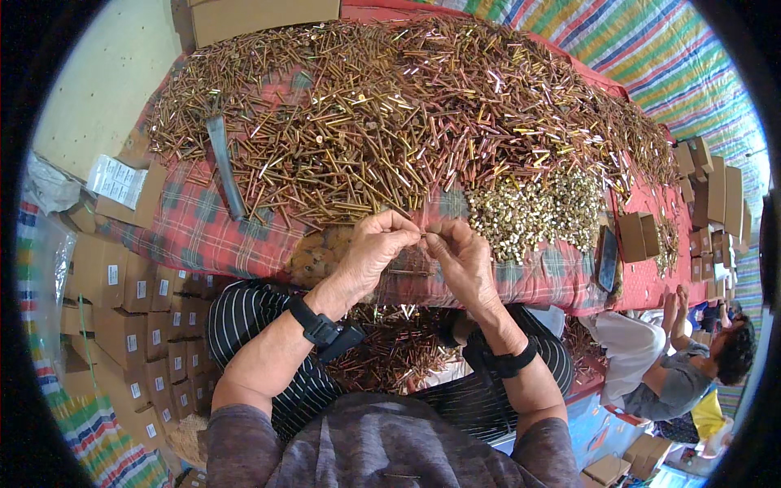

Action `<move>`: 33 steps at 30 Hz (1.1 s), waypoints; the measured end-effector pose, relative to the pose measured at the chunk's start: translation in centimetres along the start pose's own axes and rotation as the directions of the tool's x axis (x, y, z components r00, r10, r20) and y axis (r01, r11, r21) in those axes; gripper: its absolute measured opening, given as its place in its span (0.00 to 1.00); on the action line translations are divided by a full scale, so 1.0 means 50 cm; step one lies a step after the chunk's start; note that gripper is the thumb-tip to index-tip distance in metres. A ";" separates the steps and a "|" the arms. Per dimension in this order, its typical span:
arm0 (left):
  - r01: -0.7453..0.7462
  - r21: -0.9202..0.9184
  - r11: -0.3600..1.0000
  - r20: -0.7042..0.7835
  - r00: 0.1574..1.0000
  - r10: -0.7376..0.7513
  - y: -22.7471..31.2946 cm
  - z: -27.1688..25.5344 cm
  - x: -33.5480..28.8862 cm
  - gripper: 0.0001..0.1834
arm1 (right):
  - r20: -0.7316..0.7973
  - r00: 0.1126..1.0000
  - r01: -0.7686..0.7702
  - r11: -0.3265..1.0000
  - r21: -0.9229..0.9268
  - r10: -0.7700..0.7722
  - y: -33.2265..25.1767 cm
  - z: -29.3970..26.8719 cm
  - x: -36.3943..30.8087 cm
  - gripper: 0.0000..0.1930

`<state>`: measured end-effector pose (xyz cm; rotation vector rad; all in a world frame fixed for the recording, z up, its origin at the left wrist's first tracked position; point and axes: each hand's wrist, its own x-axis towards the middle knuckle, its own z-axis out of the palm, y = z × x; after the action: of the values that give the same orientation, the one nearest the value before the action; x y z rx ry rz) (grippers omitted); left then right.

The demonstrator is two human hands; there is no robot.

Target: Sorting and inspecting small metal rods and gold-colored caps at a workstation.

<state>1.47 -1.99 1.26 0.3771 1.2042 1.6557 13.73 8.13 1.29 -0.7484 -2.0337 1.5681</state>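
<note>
Close together above the near edge of the cloth-covered table, my left hand (pixel 380 247) and my right hand (pixel 461 259) are both closed in a fingertip pinch. Their tips meet around something small and dark, too little to make out. Beyond them spreads a thick heap of thin copper- and gold-coloured metal rods (pixel 350 122). A pile of small shiny gold-coloured metal pieces (pixel 533 213) lies just right of my right hand. Red and green plaid cloth (pixel 220 224) shows under the heap.
Stacked brown cardboard boxes (pixel 130 325) stand at my left. A long grey metal strip (pixel 224 167) lies on the rods. More rods (pixel 382 350) are below, between my legs. An open small box (pixel 637 236) sits at the table's right. Another person (pixel 679 374) sits farther right.
</note>
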 end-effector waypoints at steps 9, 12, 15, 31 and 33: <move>-0.023 0.119 0.993 0.015 1.000 0.022 -0.017 -0.001 0.000 0.01 | 0.073 0.997 -0.009 0.960 -0.281 0.031 -0.023 -0.003 -0.001 0.12; -0.044 0.034 0.998 0.008 0.999 0.044 -0.017 -0.006 0.001 0.01 | 0.001 0.975 0.214 0.934 -0.285 -0.223 -0.017 0.002 0.001 0.12; -0.048 0.071 0.996 0.027 0.999 0.046 -0.022 -0.008 0.002 0.02 | 0.069 0.981 0.189 0.852 -0.488 -0.179 -0.022 -0.007 0.001 0.13; -0.295 0.945 -0.144 0.327 0.798 0.506 0.004 -0.055 0.078 0.06 | 0.037 0.957 0.198 0.558 -0.806 -0.286 0.048 -0.047 0.059 0.09; -0.317 0.920 -0.229 0.391 0.772 0.501 -0.007 -0.054 0.080 0.06 | 0.048 0.961 0.206 0.584 -0.785 -0.274 0.050 -0.031 0.060 0.07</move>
<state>-2.03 0.00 -1.43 1.8823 2.5352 0.8049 12.86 11.76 -0.65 -0.7442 -2.6202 0.4017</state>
